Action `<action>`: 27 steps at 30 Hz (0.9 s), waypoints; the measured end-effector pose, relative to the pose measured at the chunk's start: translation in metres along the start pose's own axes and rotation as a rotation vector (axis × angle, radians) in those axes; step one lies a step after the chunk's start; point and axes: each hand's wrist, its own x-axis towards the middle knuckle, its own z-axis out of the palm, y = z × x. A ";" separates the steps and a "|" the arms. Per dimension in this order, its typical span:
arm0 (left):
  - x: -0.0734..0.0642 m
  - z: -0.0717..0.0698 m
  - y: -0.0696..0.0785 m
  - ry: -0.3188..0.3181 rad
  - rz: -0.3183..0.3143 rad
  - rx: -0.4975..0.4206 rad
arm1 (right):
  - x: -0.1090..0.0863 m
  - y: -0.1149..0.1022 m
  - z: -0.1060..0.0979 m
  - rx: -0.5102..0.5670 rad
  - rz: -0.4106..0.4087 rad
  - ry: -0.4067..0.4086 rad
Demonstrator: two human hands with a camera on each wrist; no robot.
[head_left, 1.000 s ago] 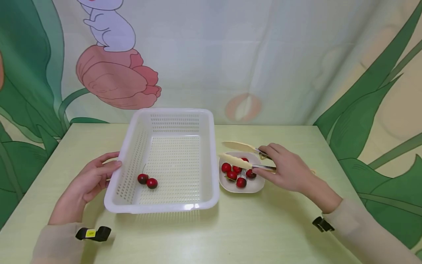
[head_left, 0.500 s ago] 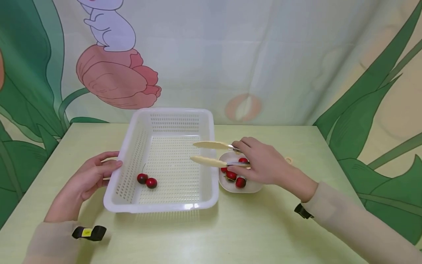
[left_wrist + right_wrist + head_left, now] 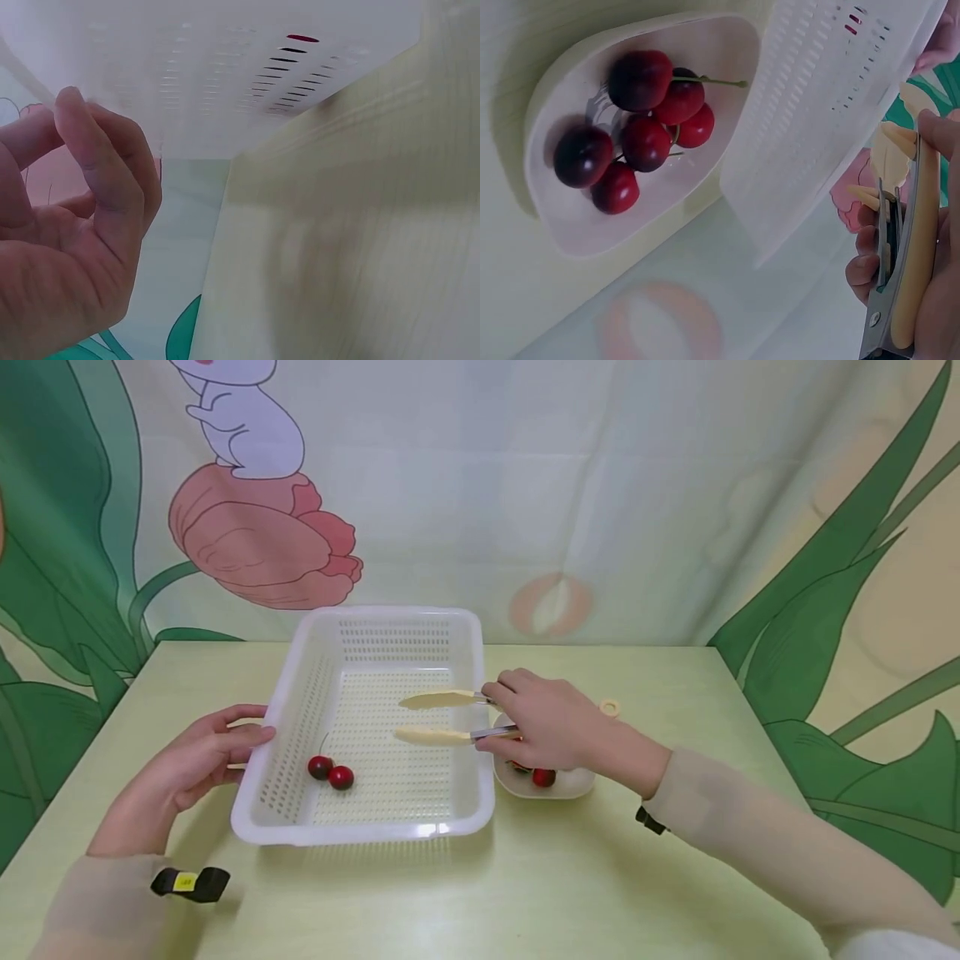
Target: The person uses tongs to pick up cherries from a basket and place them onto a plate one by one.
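Note:
My left hand (image 3: 187, 764) grips the left rim of a white perforated plastic basket (image 3: 476, 777), thumb on top. In the left wrist view the curled fingers (image 3: 112, 172) lie at the basket's edge. Two dark red cherries (image 3: 341, 777), one with a stem, lie at the basket's lower left. My right hand (image 3: 551, 718) holds cream-tipped metal tongs (image 3: 435, 737) over the basket's right side. The tongs' arms stand apart, with nothing visible between them. Beneath the right hand, a small white dish (image 3: 573, 785) holds several cherries (image 3: 645, 142), best seen in the right wrist view.
The dish stands close against the basket's right side on a pale green-yellow table (image 3: 450, 910). Behind the table hangs a curtain (image 3: 420, 510) printed with a rabbit, a pink flower and green leaves. The tongs' ring end (image 3: 610, 707) sticks out behind the right wrist.
My right hand has carried the tongs left, from above the dish to over the basket. My left hand stays on the rim. The two cherries in the basket lie as before.

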 end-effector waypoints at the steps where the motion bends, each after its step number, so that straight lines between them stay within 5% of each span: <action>1: 0.000 -0.001 0.000 -0.003 -0.003 0.003 | 0.003 -0.002 0.001 -0.009 -0.009 -0.008; 27: 0.005 -0.010 0.005 -0.097 -0.030 0.012 | 0.048 -0.036 0.013 -0.154 -0.113 -0.125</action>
